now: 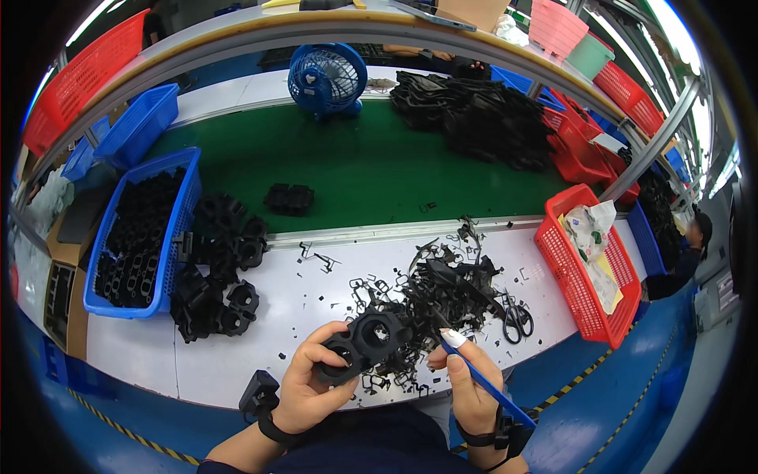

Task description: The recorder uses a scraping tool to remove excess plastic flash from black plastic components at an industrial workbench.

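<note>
My left hand (316,379) is closed around a black moulded part (357,345) with two round openings, a fingertip reaching into one of them. Just to its right, my right hand (471,379) grips a slim blue-handled tool (497,395), its handle slanting back toward my wrist. The tool's dark tip is hard to make out against the black scraps (446,284), and I cannot tell whether it touches the part. A white cover wraps one right fingertip. More black moulded parts (217,296) are heaped to the left, and one black part (289,199) lies alone on the green surface.
Scissors (517,319) lie right of the scraps. A blue basket (183,229) of black pieces stands left, a red basket (584,292) with crumpled paper right. Beyond are a blue fan (325,79) and piled black pieces (482,118). An overhead shelf (237,39) crosses the back.
</note>
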`<state>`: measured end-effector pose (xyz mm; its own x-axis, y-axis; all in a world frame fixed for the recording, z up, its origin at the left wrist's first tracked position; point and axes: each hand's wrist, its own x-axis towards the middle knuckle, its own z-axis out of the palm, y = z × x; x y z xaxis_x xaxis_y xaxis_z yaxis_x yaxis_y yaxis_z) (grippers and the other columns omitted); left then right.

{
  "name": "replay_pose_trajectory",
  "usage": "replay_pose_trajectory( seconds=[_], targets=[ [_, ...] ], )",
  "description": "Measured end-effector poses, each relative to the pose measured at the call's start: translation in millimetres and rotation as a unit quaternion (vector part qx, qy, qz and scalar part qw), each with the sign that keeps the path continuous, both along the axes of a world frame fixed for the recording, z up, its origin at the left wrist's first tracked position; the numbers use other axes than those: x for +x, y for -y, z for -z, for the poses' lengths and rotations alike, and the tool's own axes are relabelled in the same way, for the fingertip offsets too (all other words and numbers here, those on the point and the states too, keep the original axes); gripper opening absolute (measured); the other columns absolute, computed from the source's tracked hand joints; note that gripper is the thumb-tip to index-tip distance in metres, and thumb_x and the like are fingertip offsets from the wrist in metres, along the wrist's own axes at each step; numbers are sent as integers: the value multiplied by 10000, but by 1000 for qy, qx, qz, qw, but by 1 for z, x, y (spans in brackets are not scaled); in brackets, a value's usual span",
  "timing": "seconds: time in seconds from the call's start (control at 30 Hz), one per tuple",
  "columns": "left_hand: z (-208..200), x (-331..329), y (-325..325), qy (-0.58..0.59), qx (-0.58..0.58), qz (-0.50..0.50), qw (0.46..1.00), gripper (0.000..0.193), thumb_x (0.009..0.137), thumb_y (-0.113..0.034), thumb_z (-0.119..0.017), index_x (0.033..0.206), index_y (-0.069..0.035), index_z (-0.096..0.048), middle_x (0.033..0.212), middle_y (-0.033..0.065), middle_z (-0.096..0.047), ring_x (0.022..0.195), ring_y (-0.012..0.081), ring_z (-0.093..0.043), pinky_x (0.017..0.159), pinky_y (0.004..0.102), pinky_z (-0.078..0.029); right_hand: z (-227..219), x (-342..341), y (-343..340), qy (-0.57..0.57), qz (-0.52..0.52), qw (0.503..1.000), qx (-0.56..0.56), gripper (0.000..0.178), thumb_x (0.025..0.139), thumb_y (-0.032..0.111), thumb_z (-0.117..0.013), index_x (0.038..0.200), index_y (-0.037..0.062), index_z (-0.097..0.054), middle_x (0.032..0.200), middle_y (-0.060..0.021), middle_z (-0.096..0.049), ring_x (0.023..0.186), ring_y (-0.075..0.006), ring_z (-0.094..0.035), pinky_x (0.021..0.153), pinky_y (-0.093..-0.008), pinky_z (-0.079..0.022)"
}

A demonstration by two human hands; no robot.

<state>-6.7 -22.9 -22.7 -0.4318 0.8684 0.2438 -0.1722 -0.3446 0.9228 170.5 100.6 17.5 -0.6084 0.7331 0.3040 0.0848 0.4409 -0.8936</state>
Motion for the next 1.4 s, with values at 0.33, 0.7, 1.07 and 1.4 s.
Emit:
replay_pose_trajectory(
  seconds=[0.33,0.7,1.07,1.4],
  targets=[
    [2,1,-4,-22,-6,-21,1000,445,720,71,-705,1002,-67,-389,1256,171,-402,1099,191,-493,905,307,-451,-3,-9,4,-49,-16,999,-1,235,863,26,-589,1079,-67,-592,932,-167,-647,799,-232,-633,696,-272,-495],
    [3,2,-1,-32,-38,-50,998,442,691,58,-734,969,-69,-415,1243,173,-416,1086,202,-498,892,311,-446,-10,-8,12,-3,50,999,15,150,747,12,-717,856,-23,-622,720,-109,-630,574,-200,-589,529,-271,-458],
    [0,0,0,-195,-2,-82,977,430,665,16,-771,938,-68,-450,1218,197,-453,1106,260,-509,926,352,-417,-11,-17,12,23,13,963,267,200,638,-39,-749,785,-7,-617,711,-119,-618,582,-249,-588,524,-304,-465],
    [-2,4,2,-161,-68,-85,981,376,706,22,-736,916,-57,-435,1194,182,-452,1053,273,-552,875,380,-471,-4,-18,5,63,-10,934,351,295,654,-11,-671,946,-26,-635,977,-154,-632,824,-281,-625,674,-323,-511]
  ],
)
